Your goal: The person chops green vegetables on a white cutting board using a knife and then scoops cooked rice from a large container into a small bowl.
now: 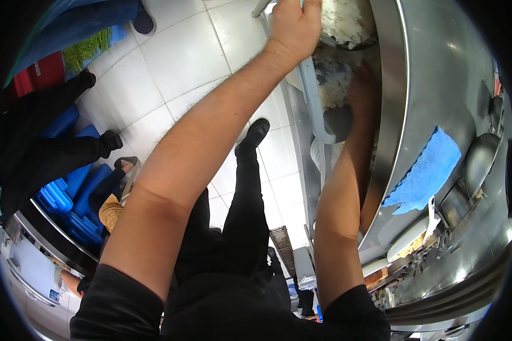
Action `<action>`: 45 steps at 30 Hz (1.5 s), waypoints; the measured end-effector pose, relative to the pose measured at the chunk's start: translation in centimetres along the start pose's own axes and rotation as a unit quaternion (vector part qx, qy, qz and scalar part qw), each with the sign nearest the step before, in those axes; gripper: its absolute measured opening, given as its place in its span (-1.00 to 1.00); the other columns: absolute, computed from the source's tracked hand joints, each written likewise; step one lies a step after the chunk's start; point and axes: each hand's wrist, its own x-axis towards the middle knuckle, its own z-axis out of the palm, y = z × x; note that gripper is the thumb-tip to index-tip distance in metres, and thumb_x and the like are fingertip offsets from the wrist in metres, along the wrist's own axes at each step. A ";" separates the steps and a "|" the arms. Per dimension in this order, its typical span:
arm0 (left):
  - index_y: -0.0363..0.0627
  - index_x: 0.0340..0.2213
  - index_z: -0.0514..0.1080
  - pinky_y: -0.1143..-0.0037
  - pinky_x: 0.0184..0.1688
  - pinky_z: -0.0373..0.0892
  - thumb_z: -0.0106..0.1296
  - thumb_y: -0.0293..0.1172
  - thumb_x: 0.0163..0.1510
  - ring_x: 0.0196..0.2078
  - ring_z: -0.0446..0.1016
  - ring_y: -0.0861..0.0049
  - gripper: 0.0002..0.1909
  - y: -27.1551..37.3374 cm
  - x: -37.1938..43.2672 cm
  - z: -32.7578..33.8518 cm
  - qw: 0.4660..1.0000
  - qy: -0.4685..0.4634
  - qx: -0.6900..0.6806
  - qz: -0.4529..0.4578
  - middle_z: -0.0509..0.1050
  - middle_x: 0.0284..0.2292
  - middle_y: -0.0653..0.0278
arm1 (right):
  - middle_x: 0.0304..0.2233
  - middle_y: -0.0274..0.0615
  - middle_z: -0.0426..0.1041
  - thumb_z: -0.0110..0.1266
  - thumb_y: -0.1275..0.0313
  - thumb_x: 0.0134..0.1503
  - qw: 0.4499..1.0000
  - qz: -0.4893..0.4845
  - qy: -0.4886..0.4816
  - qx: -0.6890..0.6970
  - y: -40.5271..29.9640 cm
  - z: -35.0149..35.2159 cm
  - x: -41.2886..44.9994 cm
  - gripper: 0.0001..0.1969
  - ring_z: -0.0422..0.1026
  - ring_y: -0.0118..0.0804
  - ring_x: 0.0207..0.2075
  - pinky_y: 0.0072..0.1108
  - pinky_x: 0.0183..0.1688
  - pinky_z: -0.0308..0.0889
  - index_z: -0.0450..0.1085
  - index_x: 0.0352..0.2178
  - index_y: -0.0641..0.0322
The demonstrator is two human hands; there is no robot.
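My left hand (296, 30) is closed over the top end of a grey plastic rim (315, 102) at the upper middle, beside a dark round bowl of white cooked rice (343, 21). The frame's top edge cuts off its fingertips. Below the bowl, more white rice (333, 91) lies behind the rim, under the overhang of a steel counter. My right hand (362, 83) reaches into the shade there, close to that rice. Its fingers are too dark to make out, and whether it holds anything cannot be told.
On the steel counter (435, 76) lies a blue cloth (429, 170), with a white oval dish (409, 243) of food and a white spoon near it. Stacked white plates (316, 153) stand under the counter. People's legs, blue containers (57, 196) and a red crate (36, 74) are at left.
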 end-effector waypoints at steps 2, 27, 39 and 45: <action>-0.34 0.26 0.29 0.22 0.30 0.28 -0.26 -0.17 0.50 0.21 0.43 -0.08 -0.47 -1.1 0.3 -0.5 0.998 0.031 0.013 0.056 0.47 0.09 -0.28 | 0.17 0.19 0.49 -0.08 0.37 0.38 0.999 -0.024 0.005 -0.043 -3.9 -0.5 -1.1 -0.54 0.45 0.17 0.21 -0.26 0.26 0.35 0.39 0.25 0.21; -0.37 0.20 0.32 0.17 0.13 0.36 -0.23 -0.14 0.49 -0.01 0.51 -0.08 -0.47 0.3 0.0 -0.2 0.986 -0.059 0.023 -0.156 0.53 -0.11 -0.27 | -0.02 0.09 0.62 0.03 0.36 0.37 0.988 0.110 0.084 0.062 -0.7 -7.7 -6.6 -0.65 0.58 -0.01 0.04 -0.35 0.13 0.40 0.53 0.14 0.09; -0.38 0.35 0.15 0.28 0.40 0.17 -0.32 -0.21 0.51 0.36 0.29 0.08 -0.43 0.0 0.5 0.3 1.000 0.003 -0.003 0.007 0.35 0.25 -0.20 | -0.06 0.06 0.65 0.00 0.38 0.39 0.972 0.169 -0.107 0.126 -4.6 -6.3 -9.0 -0.65 0.61 -0.10 0.00 -0.41 0.09 0.40 0.53 0.12 0.17; -0.40 0.39 0.07 0.30 0.46 0.08 -0.34 -0.21 0.52 0.42 0.18 0.07 -0.40 0.3 0.4 0.1 0.999 -0.015 -0.027 0.013 0.24 0.34 -0.17 | -0.08 0.02 0.66 -0.02 0.37 0.42 0.961 0.180 -0.110 0.176 -9.8 -3.5 -7.3 -0.64 0.61 -0.26 -0.07 -0.48 0.07 0.39 0.50 0.16 0.19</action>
